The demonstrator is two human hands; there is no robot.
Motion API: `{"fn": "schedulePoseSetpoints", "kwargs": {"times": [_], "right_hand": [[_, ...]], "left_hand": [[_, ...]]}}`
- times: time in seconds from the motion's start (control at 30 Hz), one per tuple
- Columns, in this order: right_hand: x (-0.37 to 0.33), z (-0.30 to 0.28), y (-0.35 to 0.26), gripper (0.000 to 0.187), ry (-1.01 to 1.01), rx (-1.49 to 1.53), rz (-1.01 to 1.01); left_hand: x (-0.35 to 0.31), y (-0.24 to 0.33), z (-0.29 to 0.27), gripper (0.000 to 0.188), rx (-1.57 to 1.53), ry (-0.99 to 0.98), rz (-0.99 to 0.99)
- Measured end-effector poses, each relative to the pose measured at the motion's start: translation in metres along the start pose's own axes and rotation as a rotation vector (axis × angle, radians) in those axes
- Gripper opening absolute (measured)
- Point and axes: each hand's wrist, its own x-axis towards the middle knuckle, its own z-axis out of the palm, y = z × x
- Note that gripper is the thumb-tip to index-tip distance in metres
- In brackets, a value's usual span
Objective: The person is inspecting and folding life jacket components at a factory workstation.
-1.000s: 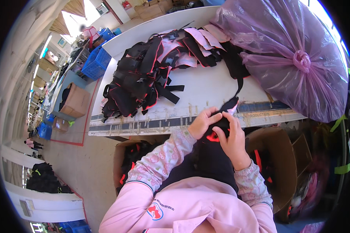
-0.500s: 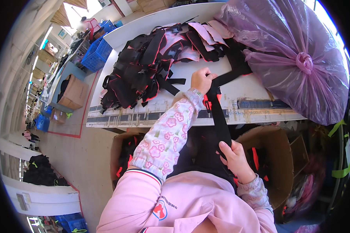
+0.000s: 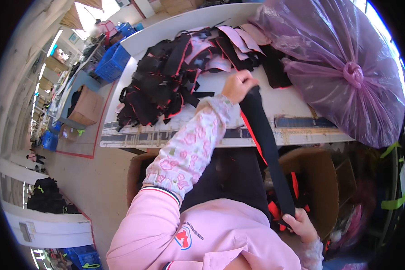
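Note:
A long black fabric strap with an orange-red edge point(image 3: 262, 123) stretches from the table's near side down past its front edge. Closed fingers of my left hand point(image 3: 239, 87) grip its upper end above the white tabletop. Lower down, by the cardboard box on the right, my right hand point(image 3: 301, 225) pinches the strap's other end. A pile of black straps with orange-red edges and pink pieces point(image 3: 166, 74) lies on the table beyond my left hand. One black padded piece point(image 3: 274, 67) rests just right of the pile.
A large knotted purple plastic bag point(image 3: 342, 58) covers the table's right side. Below the front edge stands an open cardboard box point(image 3: 317, 180) holding black and orange-red pieces point(image 3: 297, 193). Blue crates point(image 3: 112, 62) and another cardboard box point(image 3: 85, 107) are off to the left.
My right hand has moved down and to the right, drawing the strap out longer. My left hand has risen slightly; the black piece that ran beside it now lies apart on the table.

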Motion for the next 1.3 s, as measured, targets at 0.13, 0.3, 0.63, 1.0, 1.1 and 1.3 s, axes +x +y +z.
{"fn": "schedulePoseSetpoints", "kwargs": {"times": [0.13,0.3,0.63,1.0,1.1,1.3], "right_hand": [[-0.017,-0.055,0.125,0.017,0.117,-0.446,0.475],[-0.021,-0.064,0.229,0.024,0.006,-1.154,0.155],[0.084,-0.057,0.104,0.032,0.192,-0.920,-0.086],[0.217,-0.005,-0.044,0.040,0.445,-0.980,-0.872],[0.221,0.014,-0.045,0.042,0.452,-1.085,-0.824],[0.237,0.011,-0.045,0.027,0.523,-1.139,-0.898]], "left_hand": [[-0.024,-0.010,-0.042,0.017,0.113,0.225,-0.049],[-0.095,-0.089,-0.138,0.060,1.051,0.703,-0.481],[-0.119,-0.086,-0.150,0.036,0.911,0.340,-0.400],[-0.183,-0.015,0.028,0.041,0.364,-0.513,0.091],[-0.181,-0.031,0.016,0.032,0.190,-0.577,0.029],[-0.174,-0.019,0.031,0.026,0.090,-0.379,-0.207]]}}
